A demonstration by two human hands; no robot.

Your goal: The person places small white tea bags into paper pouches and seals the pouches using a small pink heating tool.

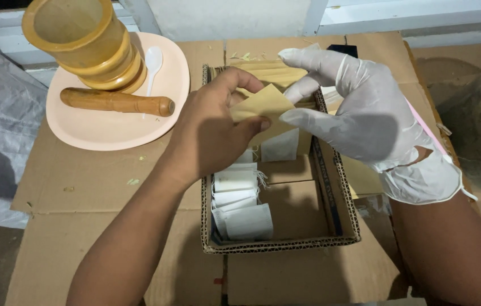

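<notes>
Cardboard tray (285,245) edges beneath envelope (260,107)

Mid-frame: my bare left hand (209,133) and gloved right hand (365,110) pinch a tan paper packet (263,105) above an open cardboard box (285,241) of white sachets (240,207). Upper left: pink plate (93,127) with wooden mortar (84,42), pestle (115,102), white spoon (152,59).

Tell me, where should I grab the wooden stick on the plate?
Probably around the middle of the wooden pestle, coming from above. It lies flat on the peach plate, the mortar crowding its far side, so fingers fit best across its round shaft.
</notes>
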